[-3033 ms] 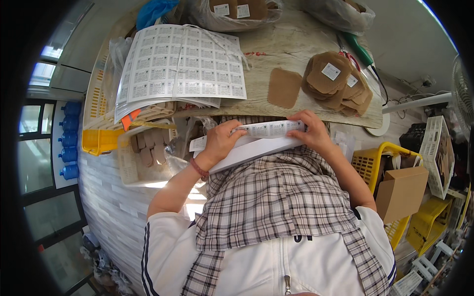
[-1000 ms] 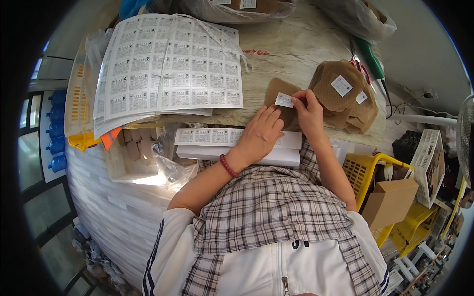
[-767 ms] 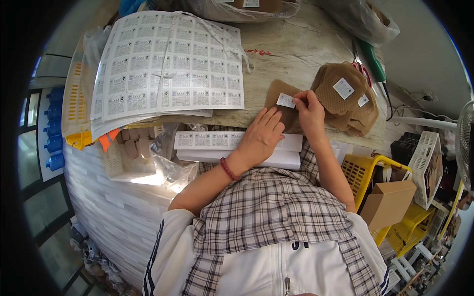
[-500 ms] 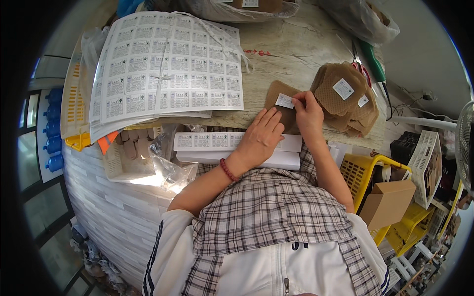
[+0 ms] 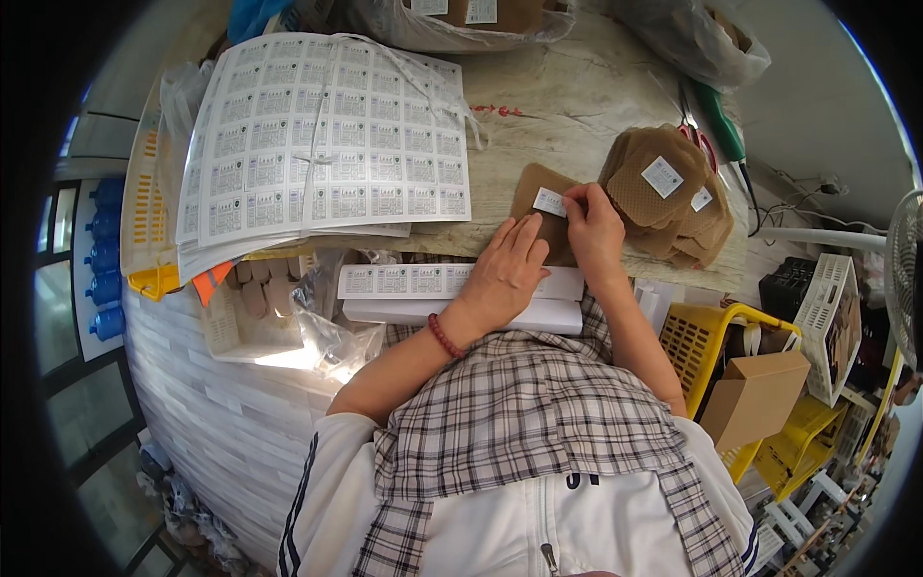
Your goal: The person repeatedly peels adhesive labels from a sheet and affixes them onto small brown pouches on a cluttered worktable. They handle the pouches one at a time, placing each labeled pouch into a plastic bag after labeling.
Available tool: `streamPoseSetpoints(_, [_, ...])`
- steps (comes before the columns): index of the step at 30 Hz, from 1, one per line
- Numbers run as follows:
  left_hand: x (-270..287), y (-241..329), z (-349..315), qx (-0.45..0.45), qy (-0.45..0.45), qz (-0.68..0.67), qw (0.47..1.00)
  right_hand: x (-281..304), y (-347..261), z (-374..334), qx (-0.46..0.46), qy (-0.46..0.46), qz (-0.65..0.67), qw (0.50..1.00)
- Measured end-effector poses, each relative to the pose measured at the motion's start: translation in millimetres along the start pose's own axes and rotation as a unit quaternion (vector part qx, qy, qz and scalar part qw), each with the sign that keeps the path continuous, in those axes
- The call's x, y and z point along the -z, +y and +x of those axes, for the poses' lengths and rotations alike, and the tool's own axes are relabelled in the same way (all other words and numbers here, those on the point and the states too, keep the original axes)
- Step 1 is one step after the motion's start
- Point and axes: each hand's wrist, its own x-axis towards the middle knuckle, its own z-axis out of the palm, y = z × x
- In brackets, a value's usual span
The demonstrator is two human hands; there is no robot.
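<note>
A brown textured pad lies near the table's front edge. My left hand rests flat on its near side, fingers stretched out. With thumb and forefinger, my right hand pinches the right end of a white printed label on the pad. Part of the pad is hidden under my hands, so I cannot tell how much of the label is stuck down. To the right sits a loose stack of similar brown pads; two of them show white labels. A strip of labels lies near my lap, just below my left hand.
Large label sheets tied with white string cover the left of the table. Plastic bags stand at the back. Scissors and a green-handled tool lie far right. A yellow basket stands beside me.
The right hand has shifted slightly left and up, its fingers still at the label. The left hand's fingers have drawn back a little. My head view has moved slightly.
</note>
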Motion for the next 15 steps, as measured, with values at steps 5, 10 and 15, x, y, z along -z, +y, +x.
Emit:
streamPoseSetpoints(5, [1.7,0.8,4.0,-0.010,0.018,0.004,1.000,-1.0,0.4,-0.5,0.016,0.009,-0.002,1.000])
streamPoseSetpoints(10, [1.0,0.1,7.8,-0.023,-0.007,0.037,0.999,-0.9,-0.8,-0.8,0.013,0.008,0.000,1.000])
streamPoseSetpoints(15, [0.0,1.4,9.4,-0.025,-0.023,0.059,0.998,-1.3,2.3,-0.2,0.020,0.008,-0.014,1.000])
